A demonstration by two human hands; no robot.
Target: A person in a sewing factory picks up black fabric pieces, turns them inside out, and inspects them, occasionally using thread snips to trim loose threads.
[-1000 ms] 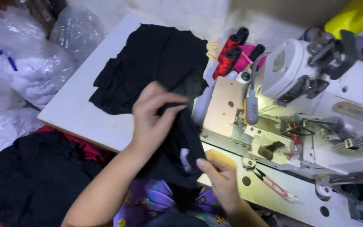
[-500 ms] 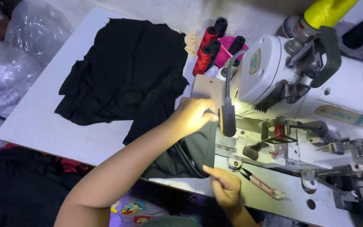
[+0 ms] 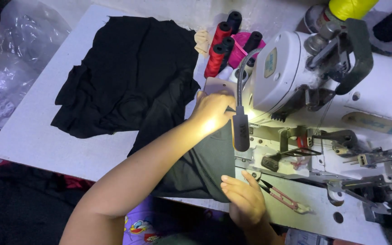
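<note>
A black fabric piece (image 3: 200, 168) lies across the bed of a white sewing machine (image 3: 296, 77). My left hand (image 3: 212, 111) rests on its far end by the needle area, lit by the machine's gooseneck lamp (image 3: 240, 131), fingers closed on the cloth. My right hand (image 3: 245, 202) presses the fabric's near edge flat at the front of the table. A pile of black fabric (image 3: 128, 77) lies spread on the white table (image 3: 28, 136) to the left.
Red and black thread spools (image 3: 221, 43) and a pink item stand behind the machine. Red-handled thread snips (image 3: 280, 195) lie on the machine bed right of my right hand. Clear plastic bags (image 3: 5, 68) sit at far left. A yellow thread cone (image 3: 348, 7) tops the machine.
My left hand has carried the fabric piece from the pile rightward to the machine's needle area. My right hand stays on the piece's near edge.
</note>
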